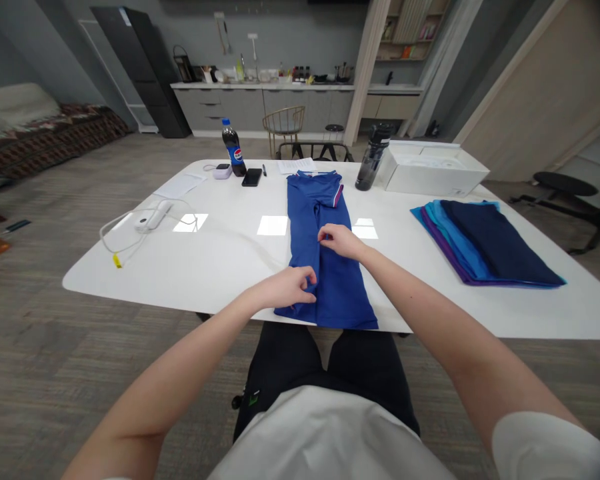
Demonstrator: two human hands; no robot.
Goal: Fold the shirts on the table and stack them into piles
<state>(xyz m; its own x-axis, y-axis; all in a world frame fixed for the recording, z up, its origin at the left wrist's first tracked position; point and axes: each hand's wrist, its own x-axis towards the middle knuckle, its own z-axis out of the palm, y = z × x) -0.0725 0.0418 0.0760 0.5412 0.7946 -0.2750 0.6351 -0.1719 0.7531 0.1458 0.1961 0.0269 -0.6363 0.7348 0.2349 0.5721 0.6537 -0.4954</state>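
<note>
Head view. Blue short-sleeved shirt (305, 230) flat on the table (220, 247), collar at twelve o'clock, a folded edge running down its middle. Lengthwise folding appears partly done; the length is not yet doubled. Left hand (289, 288) at seven o'clock, fingers loosely parted; right hand (343, 241) near centre, fingertips together, any grip on fabric indeterminable. Garment stack (500, 243), already folded, at three o'clock.
</note>
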